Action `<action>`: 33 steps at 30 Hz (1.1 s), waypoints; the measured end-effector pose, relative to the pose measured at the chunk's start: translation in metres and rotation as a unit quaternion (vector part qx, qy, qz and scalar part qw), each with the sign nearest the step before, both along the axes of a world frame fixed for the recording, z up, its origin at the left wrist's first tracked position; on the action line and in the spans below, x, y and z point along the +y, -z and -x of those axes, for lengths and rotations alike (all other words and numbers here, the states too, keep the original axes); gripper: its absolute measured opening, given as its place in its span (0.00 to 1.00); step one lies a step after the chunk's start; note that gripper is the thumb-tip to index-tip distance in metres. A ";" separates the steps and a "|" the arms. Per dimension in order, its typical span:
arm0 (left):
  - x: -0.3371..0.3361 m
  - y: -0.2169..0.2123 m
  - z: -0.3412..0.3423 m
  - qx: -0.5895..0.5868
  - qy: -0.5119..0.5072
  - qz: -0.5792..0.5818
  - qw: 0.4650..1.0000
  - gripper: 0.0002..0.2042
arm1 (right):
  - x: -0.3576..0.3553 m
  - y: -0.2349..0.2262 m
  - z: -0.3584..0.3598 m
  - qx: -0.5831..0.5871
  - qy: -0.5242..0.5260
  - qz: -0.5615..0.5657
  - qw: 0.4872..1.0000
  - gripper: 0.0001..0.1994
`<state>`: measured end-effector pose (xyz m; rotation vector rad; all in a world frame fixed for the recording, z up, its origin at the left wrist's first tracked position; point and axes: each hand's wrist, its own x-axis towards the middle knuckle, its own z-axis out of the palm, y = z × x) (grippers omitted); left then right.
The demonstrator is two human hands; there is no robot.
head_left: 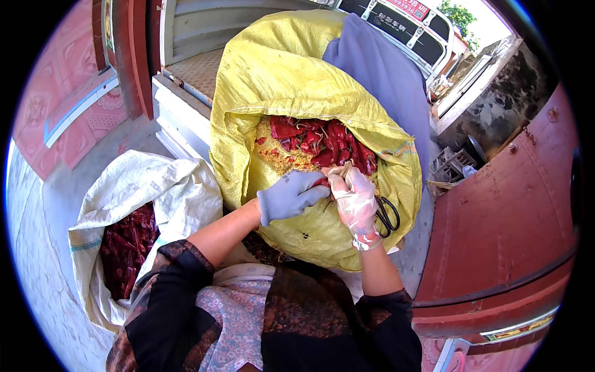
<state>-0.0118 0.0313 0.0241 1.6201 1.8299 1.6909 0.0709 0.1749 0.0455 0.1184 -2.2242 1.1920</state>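
In a grey knit glove, my left hand [290,195] is closed around a dried red chili pepper [322,182]. My right hand [354,192], in a pale pink-and-white patterned glove, pinches the same chili near its stem end, its fingertips almost meeting the left hand's. Black-handled scissors [389,218] show beside my right wrist; their blades are hidden, and whether the hand touches them I cannot tell. Both hands are over the open mouth of a yellow woven sack [279,80]. Inside it lie dried red chilies [334,137] and yellowish seeds [279,155].
A white woven sack [186,186] at the left holds more dark red chilies [129,248]. Behind the yellow sack are a grey-blue cloth [378,68] and a truck bed [198,68]. A red metal gate [496,211] stands on the right.
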 end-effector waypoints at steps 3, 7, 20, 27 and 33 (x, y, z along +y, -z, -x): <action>-0.003 0.008 -0.005 -0.054 0.025 -0.046 0.997 0.12 | -0.011 -0.003 -0.004 -0.095 -0.024 0.231 0.968 0.05; 0.000 0.018 -0.007 -0.120 0.039 -0.073 0.989 0.11 | -0.013 0.005 -0.005 -0.120 -0.059 0.420 0.898 0.06; -0.003 0.033 -0.011 -0.166 0.044 -0.065 0.983 0.10 | -0.003 0.017 -0.011 -0.140 -0.043 0.508 0.849 0.12; -0.023 0.036 -0.003 -0.347 0.063 -0.017 0.936 0.08 | 0.022 0.019 -0.049 -0.276 -0.033 -0.160 0.947 0.13; -0.026 0.052 0.000 -0.365 0.095 -0.053 0.925 0.06 | 0.030 0.006 0.019 0.023 0.054 -0.395 0.917 0.12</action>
